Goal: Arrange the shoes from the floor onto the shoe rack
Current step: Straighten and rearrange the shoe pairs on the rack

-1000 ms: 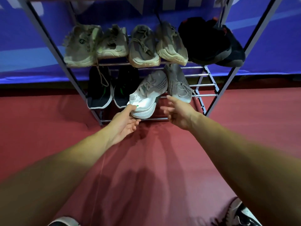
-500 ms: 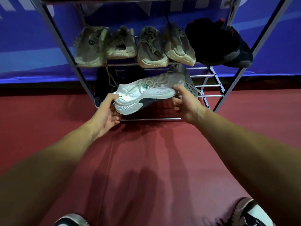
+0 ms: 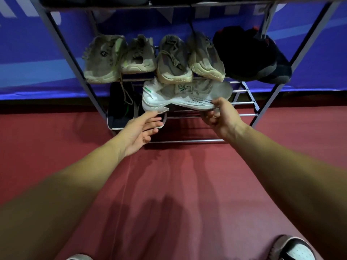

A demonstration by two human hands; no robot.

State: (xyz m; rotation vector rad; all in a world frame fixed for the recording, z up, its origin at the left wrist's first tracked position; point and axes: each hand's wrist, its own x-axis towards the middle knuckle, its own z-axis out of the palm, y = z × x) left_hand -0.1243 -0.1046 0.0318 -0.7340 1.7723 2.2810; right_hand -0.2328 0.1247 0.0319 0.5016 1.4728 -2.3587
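Note:
A white sneaker with green marks is held sideways in front of the shoe rack's lower shelf. My right hand grips its toe end, thumb on top and fingers under the sole. Just below the heel, my left hand is spread with its fingers relaxed, apart from the shoe or barely touching it. A dark shoe with a green stripe sits at the lower shelf's left. Behind the held sneaker, any other shoe is hidden.
The middle shelf holds two pairs of beige sneakers and a black pair at the right. Bare rails show at the lower shelf's right. Red floor lies in front, with a blue wall behind. My own feet show at the bottom edge.
The white sneaker came off the lower shelf, turned sideways and rose. My left hand let go of its heel and now sits open below; my right hand took the toe.

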